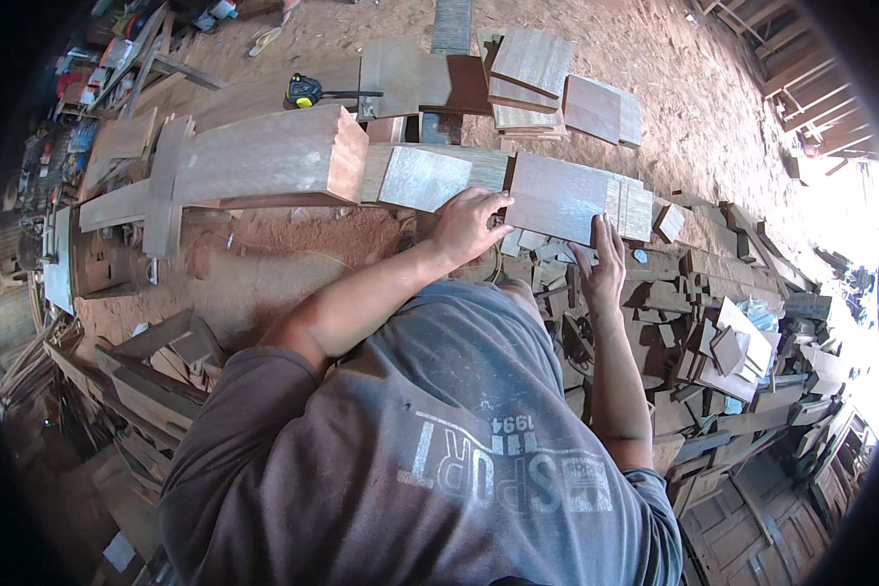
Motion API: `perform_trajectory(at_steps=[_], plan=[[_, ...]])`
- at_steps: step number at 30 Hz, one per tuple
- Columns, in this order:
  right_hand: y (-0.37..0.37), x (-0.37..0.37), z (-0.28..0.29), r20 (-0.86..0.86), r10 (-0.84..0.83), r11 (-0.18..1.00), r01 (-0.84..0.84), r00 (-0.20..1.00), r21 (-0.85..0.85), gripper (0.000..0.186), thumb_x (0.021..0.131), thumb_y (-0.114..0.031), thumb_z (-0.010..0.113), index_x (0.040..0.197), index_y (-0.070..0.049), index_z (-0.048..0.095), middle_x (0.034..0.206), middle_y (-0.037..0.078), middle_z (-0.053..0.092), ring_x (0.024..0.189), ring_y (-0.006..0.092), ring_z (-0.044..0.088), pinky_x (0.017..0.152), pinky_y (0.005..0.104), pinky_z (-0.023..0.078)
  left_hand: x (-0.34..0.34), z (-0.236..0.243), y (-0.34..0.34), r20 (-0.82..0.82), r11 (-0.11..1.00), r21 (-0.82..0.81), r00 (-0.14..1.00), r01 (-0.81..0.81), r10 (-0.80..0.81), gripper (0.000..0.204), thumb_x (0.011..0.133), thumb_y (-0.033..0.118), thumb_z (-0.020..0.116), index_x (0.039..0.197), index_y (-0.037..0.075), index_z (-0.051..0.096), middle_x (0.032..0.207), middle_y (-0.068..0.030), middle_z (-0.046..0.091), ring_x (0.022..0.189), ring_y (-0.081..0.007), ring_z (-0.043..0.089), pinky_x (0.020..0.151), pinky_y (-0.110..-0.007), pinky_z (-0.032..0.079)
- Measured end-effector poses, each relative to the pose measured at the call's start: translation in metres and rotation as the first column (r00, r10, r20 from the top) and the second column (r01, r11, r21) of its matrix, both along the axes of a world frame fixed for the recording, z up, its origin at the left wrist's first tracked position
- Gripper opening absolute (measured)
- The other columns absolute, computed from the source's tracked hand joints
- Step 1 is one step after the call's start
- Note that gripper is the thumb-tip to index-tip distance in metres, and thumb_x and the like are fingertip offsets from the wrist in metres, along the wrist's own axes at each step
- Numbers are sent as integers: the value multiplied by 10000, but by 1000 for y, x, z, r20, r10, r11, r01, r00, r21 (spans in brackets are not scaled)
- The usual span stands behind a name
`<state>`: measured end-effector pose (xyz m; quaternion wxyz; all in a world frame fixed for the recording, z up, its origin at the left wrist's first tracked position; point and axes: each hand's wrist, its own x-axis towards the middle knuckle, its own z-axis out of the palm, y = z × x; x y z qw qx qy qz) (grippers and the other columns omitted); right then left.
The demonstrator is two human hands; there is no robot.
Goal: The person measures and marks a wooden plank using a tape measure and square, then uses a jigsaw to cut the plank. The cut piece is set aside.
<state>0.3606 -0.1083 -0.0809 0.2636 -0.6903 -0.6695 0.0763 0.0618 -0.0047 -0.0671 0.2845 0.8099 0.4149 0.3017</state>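
Observation:
A flat rectangular wooden board (557, 193) lies in front of me on a long wooden bench, tilted slightly. At its left end is my left hand (469, 227), fingers bent, with the thumb and forefinger tips against the edge. My right hand (604, 262) grips the near right corner, its fingers on the end and its thumb by the near edge. Left of the board is a paler, shiny wooden piece (425, 178), close to my left knuckles. Narrow grooved strips (630, 205) show beyond the board's right end.
A thick timber block (264, 156) occupies the bench's left side. Farther off are a black-and-yellow tape measure (305, 91) and stacked boards (532, 63). Offcuts (732, 352) pile up at right, wood scraps (156, 366) at left. Sawdust (645, 59) covers the ground.

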Motion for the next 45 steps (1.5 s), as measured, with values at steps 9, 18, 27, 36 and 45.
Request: perform_trajectory(at_steps=[9, 18, 27, 36, 45], plan=[[3, 3, 4, 21, 0, 1000, 0, 1000, -8, 734, 923, -261, 892, 1573, -65, 613, 1543, 209, 657, 1449, 398, 592, 1204, 480, 486, -1, -4, 3, -4, 993, 111, 1000, 27, -27, 461, 822, 218, 950, 1214, 53, 773, 1295, -109, 796, 1190, -309, 736, 1017, -423, 619], [4, 4, 12, -26, -19, 998, 17, 999, -60, 711, 912, -260, 898, 1553, -86, 644, 1547, 184, 663, 1415, 375, 615, 1190, 467, 500, -3, -11, 4, 9, 990, 130, 998, 55, -57, 453, 813, 232, 954, 1174, 38, 761, 1283, -138, 794, 1215, -323, 723, 1060, -437, 595], [9, 9, 12, 68, 23, 1000, -22, 997, -20, 681, 889, -295, 914, 1495, -89, 683, 1472, 215, 703, 1348, 388, 676, 1112, 470, 565, -1, -18, 5, 26, 985, 166, 998, 55, -60, 386, 812, 237, 941, 1098, 43, 769, 1263, -143, 791, 1217, -335, 725, 1063, -440, 591], [9, 12, 11, 43, 13, 998, -10, 999, -65, 690, 860, -269, 937, 1485, -100, 699, 1441, 209, 724, 1365, 366, 673, 1132, 463, 556, -2, -11, 4, 21, 983, 175, 998, 55, -59, 379, 793, 184, 957, 1083, 39, 762, 1237, -138, 800, 1174, -323, 748, 1014, -414, 621], [-4, 7, 15, -344, -166, 983, 183, 924, 18, 602, 1000, -138, 791, 1556, -40, 585, 1618, 207, 578, 1468, 381, 560, 1146, 472, 519, -48, 30, 4, -292, 982, 100, 938, -162, 184, 954, 837, 765, 810, 1462, 60, 663, 1701, -326, 319, 1586, -566, 251, 1279, -751, 195]])
